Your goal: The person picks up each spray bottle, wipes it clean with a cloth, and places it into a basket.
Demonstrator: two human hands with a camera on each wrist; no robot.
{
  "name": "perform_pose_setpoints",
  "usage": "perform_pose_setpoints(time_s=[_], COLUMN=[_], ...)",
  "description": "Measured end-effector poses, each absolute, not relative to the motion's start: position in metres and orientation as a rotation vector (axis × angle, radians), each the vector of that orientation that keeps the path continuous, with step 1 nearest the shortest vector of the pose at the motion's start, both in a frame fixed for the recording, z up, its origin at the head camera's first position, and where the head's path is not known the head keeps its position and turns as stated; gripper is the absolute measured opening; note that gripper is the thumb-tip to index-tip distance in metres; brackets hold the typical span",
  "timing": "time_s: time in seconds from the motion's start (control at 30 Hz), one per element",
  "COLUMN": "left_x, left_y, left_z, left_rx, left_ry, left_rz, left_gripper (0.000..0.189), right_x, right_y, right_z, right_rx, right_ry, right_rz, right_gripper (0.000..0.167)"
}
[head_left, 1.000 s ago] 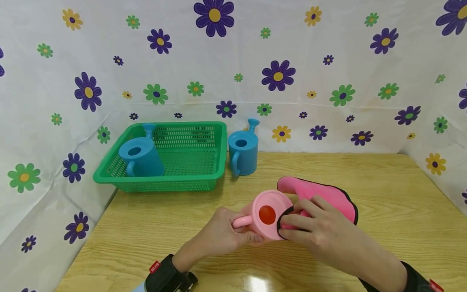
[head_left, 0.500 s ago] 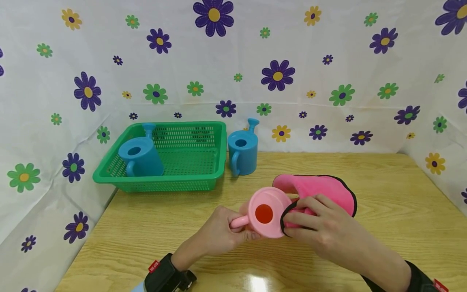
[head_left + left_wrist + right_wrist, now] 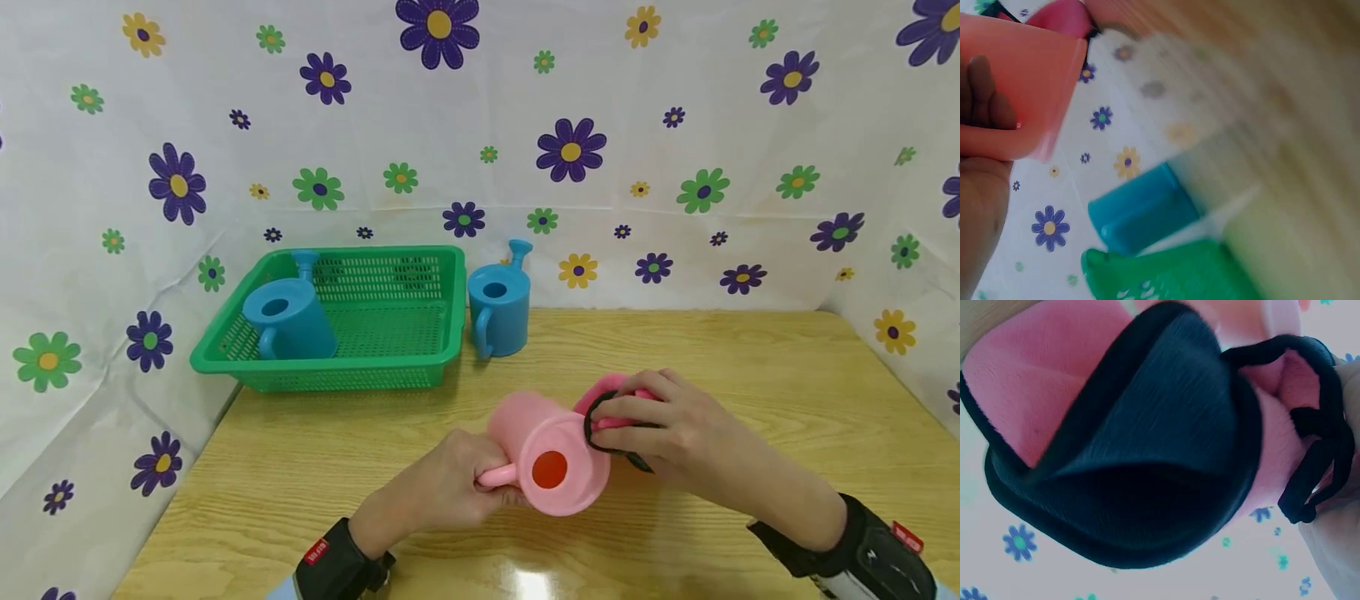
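Observation:
A pink toy watering can (image 3: 527,423) is held off to the front of the table, tipped so its top and reddish round opening face the head camera. My left hand (image 3: 442,482) grips it by the handle; in the left wrist view the fingers curl inside the handle of the can (image 3: 1041,69). At the can's right side, my right hand (image 3: 678,429) pinches a pink cloth with black edging (image 3: 600,390), pressed close to the rim. In the right wrist view the folded cloth (image 3: 1147,419) shows a dark underside. The head view hides most of the cloth behind the hand.
At the back left stands a green plastic basket (image 3: 352,377) with a blue watering can (image 3: 300,325) lying tilted inside. A second blue watering can (image 3: 502,312) stands upright beside it on the wooden table (image 3: 735,358). A flowered sheet (image 3: 480,100) hangs behind.
The pink can has tipped, its top turning down toward me. The cloth, spread out to the right before, is now mostly hidden behind my right hand, which has moved slightly up.

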State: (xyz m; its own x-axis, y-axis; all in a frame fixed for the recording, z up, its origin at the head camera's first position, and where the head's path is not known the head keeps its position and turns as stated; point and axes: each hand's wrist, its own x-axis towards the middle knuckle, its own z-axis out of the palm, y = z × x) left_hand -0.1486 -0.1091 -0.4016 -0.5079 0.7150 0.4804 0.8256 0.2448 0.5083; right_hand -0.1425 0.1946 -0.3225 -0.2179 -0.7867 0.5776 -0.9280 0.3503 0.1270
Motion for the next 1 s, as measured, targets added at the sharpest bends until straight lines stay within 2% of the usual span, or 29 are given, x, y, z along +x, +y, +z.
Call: perform_pose_setpoints(time_s=[0.13, 0.37, 0.53, 0.67, 1.0], left_x=[-0.152, -0.148, -0.145, -0.144, -0.14], left_y=[-0.11, -0.098, -0.09, -0.088, -0.089], left_z=[-0.4, -0.399, -0.397, -0.396, -0.395], left_rx=[-1.635, -1.778, -1.821, -1.811, -1.78], left_ry=[-2.266, -2.179, -2.091, -2.096, -2.17], left_rz=[-0.815, -0.51, -0.364, -0.305, -0.199], left_gripper=[0.043, 0.023, 0.03, 0.036, 0.03], right_x=[-0.154, -0.168, -0.173, -0.175, -0.172], right_y=[0.194, 0.179, 0.171, 0.163, 0.145], right_z=[-0.32, -0.317, -0.318, -0.32, -0.325], right_rx=[1.531, 1.6, 1.57, 1.538, 1.489], right_ry=[-2.136, -2.197, -2.348, -2.413, -2.472], right_rz=[0.432, 0.44, 0.338, 0.259, 0.109], right_gripper=[0.047, 0.037, 0.029, 0.029, 0.024])
